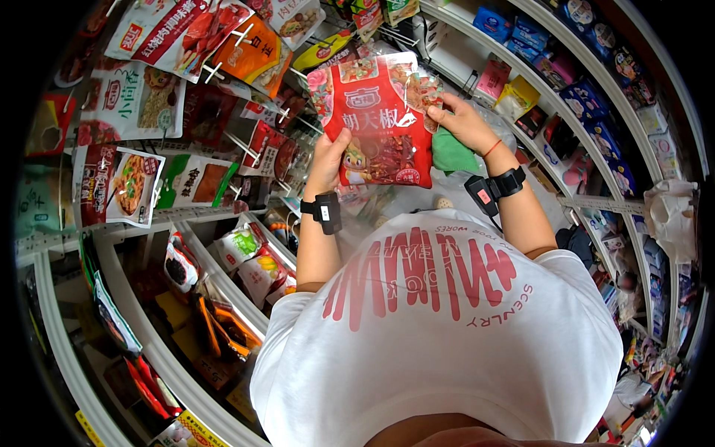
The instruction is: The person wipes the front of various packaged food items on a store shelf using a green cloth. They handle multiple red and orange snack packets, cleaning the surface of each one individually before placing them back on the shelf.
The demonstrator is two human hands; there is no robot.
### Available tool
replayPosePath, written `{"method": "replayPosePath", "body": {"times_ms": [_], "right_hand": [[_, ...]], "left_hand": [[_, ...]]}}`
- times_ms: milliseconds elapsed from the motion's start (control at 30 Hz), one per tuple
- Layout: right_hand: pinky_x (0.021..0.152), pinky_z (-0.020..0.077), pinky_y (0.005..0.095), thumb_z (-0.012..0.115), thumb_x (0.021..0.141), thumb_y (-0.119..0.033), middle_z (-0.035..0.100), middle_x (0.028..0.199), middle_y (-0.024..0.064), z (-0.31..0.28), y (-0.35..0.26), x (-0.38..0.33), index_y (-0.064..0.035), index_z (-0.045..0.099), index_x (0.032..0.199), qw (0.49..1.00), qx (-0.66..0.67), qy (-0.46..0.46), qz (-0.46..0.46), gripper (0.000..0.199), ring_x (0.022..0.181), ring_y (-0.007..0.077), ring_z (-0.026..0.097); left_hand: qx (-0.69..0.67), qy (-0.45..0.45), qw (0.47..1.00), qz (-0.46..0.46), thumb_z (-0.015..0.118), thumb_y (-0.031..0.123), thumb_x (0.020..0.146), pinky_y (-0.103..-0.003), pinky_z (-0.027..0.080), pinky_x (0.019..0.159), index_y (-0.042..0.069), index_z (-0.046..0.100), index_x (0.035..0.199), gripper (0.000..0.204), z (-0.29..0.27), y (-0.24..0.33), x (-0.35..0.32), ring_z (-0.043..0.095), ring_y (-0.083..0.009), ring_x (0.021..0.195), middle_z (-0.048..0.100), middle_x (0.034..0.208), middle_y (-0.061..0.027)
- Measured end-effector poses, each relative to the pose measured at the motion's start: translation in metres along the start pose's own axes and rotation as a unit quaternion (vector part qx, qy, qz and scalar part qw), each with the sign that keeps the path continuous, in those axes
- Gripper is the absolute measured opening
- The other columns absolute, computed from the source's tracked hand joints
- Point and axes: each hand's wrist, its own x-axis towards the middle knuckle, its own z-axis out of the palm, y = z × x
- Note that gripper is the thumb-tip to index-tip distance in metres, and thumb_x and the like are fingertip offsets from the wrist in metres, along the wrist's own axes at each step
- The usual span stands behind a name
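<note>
Red, glossy plastic makes up most of the packet (380, 125) that you hold out ahead of your chest, its printed front facing you. Your left grip (328, 161) is closed on its left edge, low down, with the thumb lying on the front. Your right grip (462, 124) pinches the right edge higher up, thumb on the front too. Dark red contents show in the packet's lower half. Just below your right grip is a green item (453, 153); you cannot tell whether it touches the packet.

Black devices are strapped at your left wrist (325, 213) and right wrist (496, 189). To your left, packets hang from white hooks, among them a white packet (132, 100) with green print and, farther up, an orange packet (253, 58). To your right, shelves (562, 200) carry blue packages (586, 100).
</note>
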Motion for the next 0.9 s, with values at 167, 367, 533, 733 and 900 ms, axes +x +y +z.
{"method": "replayPosePath", "body": {"times_ms": [167, 367, 533, 733, 900], "right_hand": [[0.087, 0.0455, 0.026, 0.063, 0.09, -0.028, 0.063, 0.106, 0.0048, 0.0, -0.002, -0.002, -0.0006, 0.058, 0.117, 0.995, 0.084, -0.031, 0.039, 0.039, 0.095, 0.0111, 0.058], [0.074, 0.048, 0.023, 0.061, 0.091, -0.022, 0.065, 0.094, 0.0019, 0.002, -0.017, -0.01, -0.0034, 0.063, 0.101, 0.96, 0.244, -0.068, 0.119, 0.02, 0.081, 0.0071, 0.059], [0.067, 0.0472, 0.0213, 0.059, 0.093, -0.022, 0.065, 0.087, -0.001, 0.004, 0.0, -0.007, -0.0046, 0.065, 0.098, 0.971, 0.191, -0.037, 0.14, 0.019, 0.074, 0.0048, 0.057], [0.061, 0.0475, 0.0206, 0.057, 0.094, -0.025, 0.065, 0.086, -0.0014, 0.0, 0.008, -0.003, -0.0051, 0.065, 0.103, 0.977, 0.182, 0.046, 0.102, 0.023, 0.067, 0.0044, 0.057], [0.066, 0.047, 0.0263, 0.056, 0.093, -0.026, 0.064, 0.083, 0.0002, -0.01, 0.02, -0.001, -0.0022, 0.066, 0.095, 0.972, 0.196, 0.085, 0.1, 0.026, 0.073, 0.0091, 0.057]], "left_hand": [[0.04, -0.013, 0.999, -0.023, 0.061, 0.023, 0.092, -0.024, 0.049, 0.063, 0.005, 0.058, 0.099, 0.02, -0.004, 0.003, -0.001, 0.06, -0.0105, 0.07, 0.064, 0.082, -0.0025], [0.079, -0.013, 0.997, -0.024, 0.062, 0.024, 0.091, -0.025, 0.049, 0.064, 0.005, 0.059, 0.098, 0.02, -0.004, 0.004, -0.001, 0.06, -0.0104, 0.07, 0.064, 0.081, -0.0025], [0.098, -0.019, 0.994, -0.045, 0.062, 0.023, 0.091, -0.024, 0.049, 0.063, 0.004, 0.058, 0.098, 0.021, -0.001, 0.007, 0.0, 0.061, -0.0105, 0.07, 0.065, 0.081, -0.0031], [0.133, 0.007, 0.991, -0.027, 0.061, 0.023, 0.091, -0.026, 0.05, 0.062, 0.004, 0.058, 0.099, 0.021, 0.001, 0.006, -0.001, 0.062, -0.0119, 0.068, 0.065, 0.081, -0.0037], [0.189, -0.007, 0.98, -0.059, 0.059, 0.022, 0.093, -0.024, 0.048, 0.071, 0.003, 0.059, 0.106, 0.023, -0.014, 0.008, 0.0, 0.061, -0.0087, 0.077, 0.066, 0.088, -0.0004]]}}
